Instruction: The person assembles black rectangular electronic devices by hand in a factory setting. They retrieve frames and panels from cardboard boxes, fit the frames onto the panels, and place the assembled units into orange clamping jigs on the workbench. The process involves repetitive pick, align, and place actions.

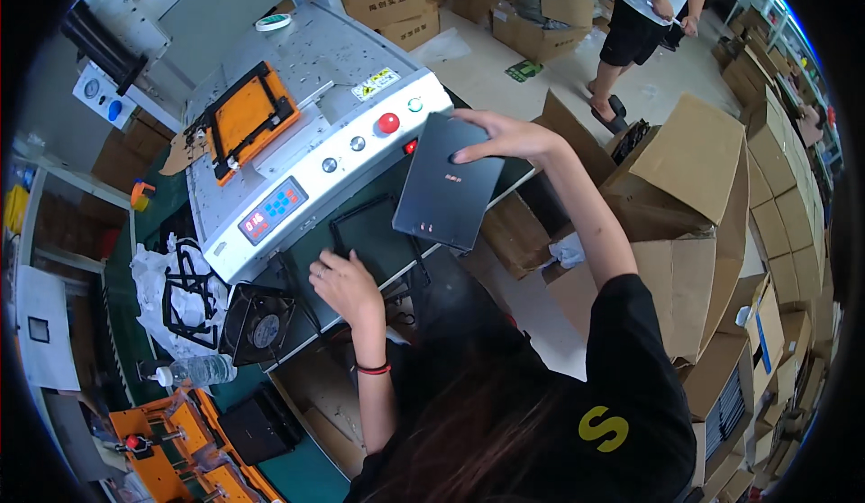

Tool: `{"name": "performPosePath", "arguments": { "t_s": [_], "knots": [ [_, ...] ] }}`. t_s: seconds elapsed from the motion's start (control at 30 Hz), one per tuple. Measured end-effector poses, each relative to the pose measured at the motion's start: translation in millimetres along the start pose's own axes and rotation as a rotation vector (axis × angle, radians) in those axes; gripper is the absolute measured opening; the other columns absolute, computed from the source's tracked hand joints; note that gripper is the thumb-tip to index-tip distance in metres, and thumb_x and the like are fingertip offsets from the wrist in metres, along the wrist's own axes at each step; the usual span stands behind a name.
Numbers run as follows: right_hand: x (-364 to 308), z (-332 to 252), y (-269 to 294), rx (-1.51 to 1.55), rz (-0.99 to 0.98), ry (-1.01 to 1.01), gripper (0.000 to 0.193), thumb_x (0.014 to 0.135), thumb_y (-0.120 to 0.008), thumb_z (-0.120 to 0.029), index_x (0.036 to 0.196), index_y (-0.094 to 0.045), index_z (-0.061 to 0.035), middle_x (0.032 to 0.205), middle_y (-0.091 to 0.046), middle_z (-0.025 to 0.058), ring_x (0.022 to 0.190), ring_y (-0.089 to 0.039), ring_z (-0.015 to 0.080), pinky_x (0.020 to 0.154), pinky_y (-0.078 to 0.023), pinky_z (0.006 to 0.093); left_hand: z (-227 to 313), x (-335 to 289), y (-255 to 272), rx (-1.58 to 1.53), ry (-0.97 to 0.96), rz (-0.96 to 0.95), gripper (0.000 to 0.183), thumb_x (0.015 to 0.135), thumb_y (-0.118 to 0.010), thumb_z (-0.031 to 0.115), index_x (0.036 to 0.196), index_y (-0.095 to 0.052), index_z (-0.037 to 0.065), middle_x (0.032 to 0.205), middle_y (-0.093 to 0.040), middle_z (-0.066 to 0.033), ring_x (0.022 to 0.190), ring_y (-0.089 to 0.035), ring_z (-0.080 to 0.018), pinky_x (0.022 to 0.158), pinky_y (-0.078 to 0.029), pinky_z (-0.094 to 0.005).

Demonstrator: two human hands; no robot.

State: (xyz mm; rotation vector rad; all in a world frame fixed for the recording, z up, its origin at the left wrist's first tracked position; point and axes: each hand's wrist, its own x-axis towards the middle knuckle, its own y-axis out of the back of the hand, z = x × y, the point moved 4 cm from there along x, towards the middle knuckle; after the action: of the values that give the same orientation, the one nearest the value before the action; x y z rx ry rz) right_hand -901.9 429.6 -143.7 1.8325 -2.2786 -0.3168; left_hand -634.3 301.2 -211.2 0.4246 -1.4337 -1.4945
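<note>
A flat dark-grey rectangular panel with small marks on its face is held tilted in front of the machine's front edge. My right hand grips it by its upper right corner, thumb on the face and fingers behind. Lower and to the left, my left hand hovers over the bench edge with its fingers apart and nothing visible in them. Just beyond those fingers lies a thin black rectangular frame on the green bench top, partly hidden by the panel.
The white machine carries an orange fixture, a red button and a lit display. To the left are a black fan, a clear bottle and black frames on white plastic. Open cartons stand right; a person stands beyond.
</note>
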Motion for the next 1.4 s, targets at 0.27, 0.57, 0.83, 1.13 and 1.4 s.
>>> {"name": "performPosePath", "arguments": {
  "t_s": [0.27, 0.57, 0.83, 1.13, 1.4],
  "knots": [
    [68, 39, -44, -0.112, -0.45, -0.123, 0.066, 0.077, -0.075, -0.03, 0.126, -0.047, 0.0055, 0.118, -0.058, 0.0131, 0.107, -0.055, 0.0175, 0.093, -0.043, 0.0288, -44, -31, 43, -0.219, 0.169, -0.083, 0.021, 0.092, -0.053, 0.012, 0.102, -0.046, -0.005, 0.082, -0.062, -0.0216, 0.072, -0.062, -0.0342, 0.063, -0.048, -0.0422],
    [92, 46, -54, -0.385, -0.485, -0.199, 0.068, 0.072, -0.076, -0.041, 0.12, -0.056, 0.0032, 0.113, -0.062, 0.0151, 0.104, -0.058, 0.024, 0.091, -0.044, 0.0302, -54, -45, 126, -1.043, 0.426, -0.161, 0.02, 0.099, -0.044, 0.013, 0.107, -0.048, -0.004, 0.067, -0.058, -0.0083, 0.051, -0.054, -0.0083, 0.044, -0.041, -0.0194],
    [50, 28, -69, -0.857, 0.21, 0.23, 0.046, 0.073, -0.073, -0.024, 0.114, -0.062, -0.006, 0.109, -0.063, 0.012, 0.108, -0.053, 0.0327, 0.093, -0.044, 0.0389, -36, -37, 122, -1.66, 0.487, -0.252, 0.022, 0.101, -0.038, 0.016, 0.112, -0.047, -0.001, 0.067, -0.054, -0.0079, 0.047, -0.046, -0.0074, 0.04, -0.036, -0.0194],
    [-39, -57, -178, 0.427, 0.207, 0.196, 0.12, 0.07, -0.081, -0.027, 0.146, 0.01, -0.01, 0.146, -0.02, 0.0253, 0.134, -0.028, 0.039, 0.107, -0.026, 0.0528, 16, 4, 129, -1.524, 0.156, -0.352, 0.018, 0.1, -0.039, 0.014, 0.113, -0.04, 0.002, 0.076, -0.056, -0.0075, 0.057, -0.051, -0.0074, 0.048, -0.039, -0.0183],
    [-7, -65, -203, 0.714, -0.124, 0.325, 0.092, 0.082, -0.068, -0.008, 0.146, -0.002, -0.0029, 0.15, -0.016, 0.018, 0.137, -0.028, 0.0275, 0.105, -0.034, 0.0375, 41, 25, 128, -1.417, 0.025, -0.442, 0.017, 0.093, -0.053, 0.004, 0.109, -0.051, -0.001, 0.092, -0.057, -0.003, 0.078, -0.056, -0.0072, 0.072, -0.046, -0.0213]
  ]
}}
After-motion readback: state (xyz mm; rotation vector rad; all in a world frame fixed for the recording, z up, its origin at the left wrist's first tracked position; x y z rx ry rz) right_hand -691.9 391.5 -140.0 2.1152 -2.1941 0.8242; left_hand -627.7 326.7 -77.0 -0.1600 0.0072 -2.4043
